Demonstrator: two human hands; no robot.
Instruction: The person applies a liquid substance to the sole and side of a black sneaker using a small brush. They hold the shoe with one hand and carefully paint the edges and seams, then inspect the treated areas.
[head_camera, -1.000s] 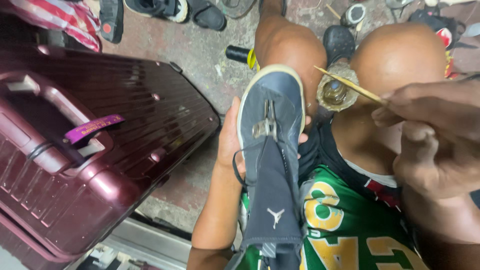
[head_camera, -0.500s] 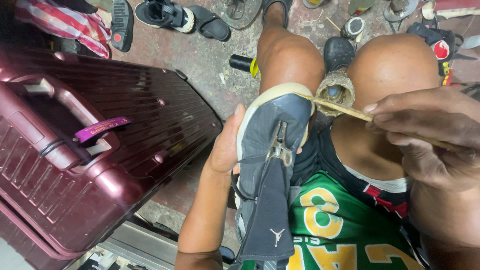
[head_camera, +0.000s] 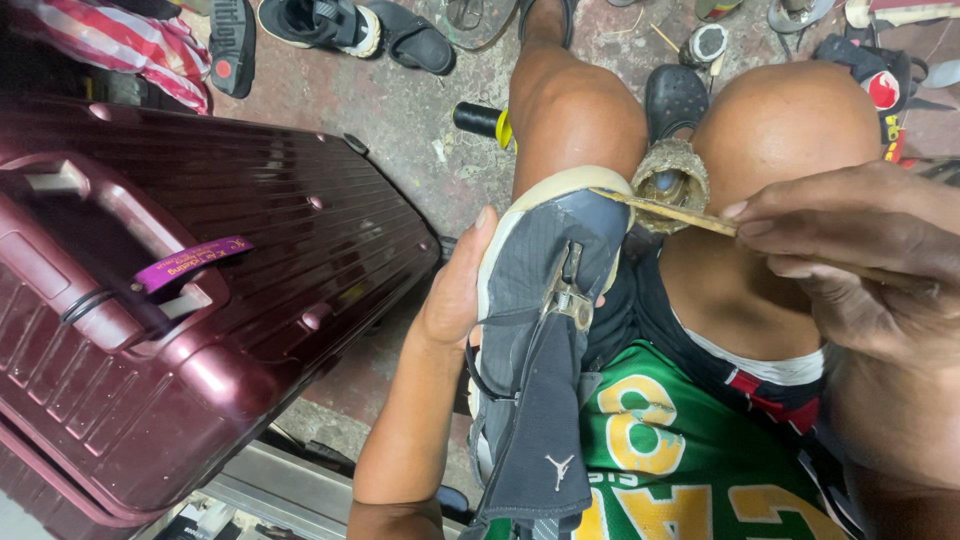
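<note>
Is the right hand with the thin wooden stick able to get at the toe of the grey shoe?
Probably yes: the right hand already has the thin wooden stick touching the grey shoe toe, nothing between.

Light's soft and even on my feed, no hard shadows. Mild sheen on the maroon suitcase (head_camera: 200, 300) left of my left hand (head_camera: 455, 290). My right hand (head_camera: 850, 250) looks soft, too close to the lens. Edges bulge slightly.

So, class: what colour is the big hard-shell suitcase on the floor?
Dark maroon, ribbed and glossy, the suitcase shows best in the head view.
</note>
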